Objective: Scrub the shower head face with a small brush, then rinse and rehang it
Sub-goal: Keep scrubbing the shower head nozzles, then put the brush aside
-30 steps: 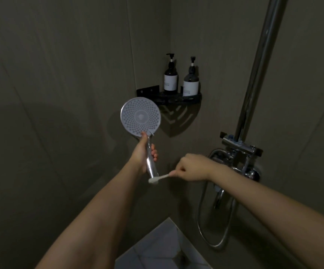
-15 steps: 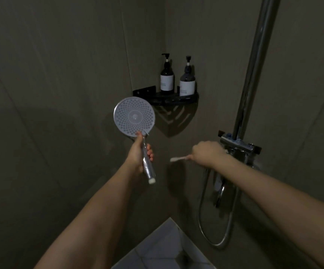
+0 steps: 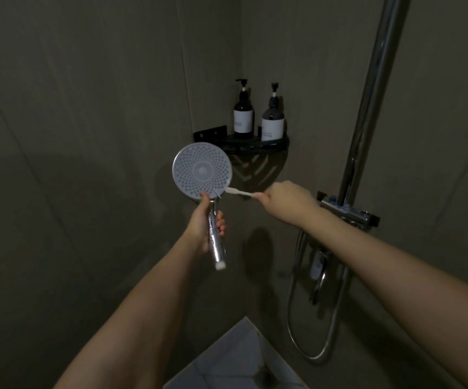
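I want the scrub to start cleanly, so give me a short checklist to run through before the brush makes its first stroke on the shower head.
1. Left hand grips the shower head by its handle: ok.
2. Nozzle face turned toward the camera, unobstructed: ok.
3. Right hand pinches the small brush: ok.
4. Bristle end at the face's lower right rim: ok; actual contact: cannot tell.
5. Hose connected to the handle: cannot tell.
6. Water running: none visible, ok.
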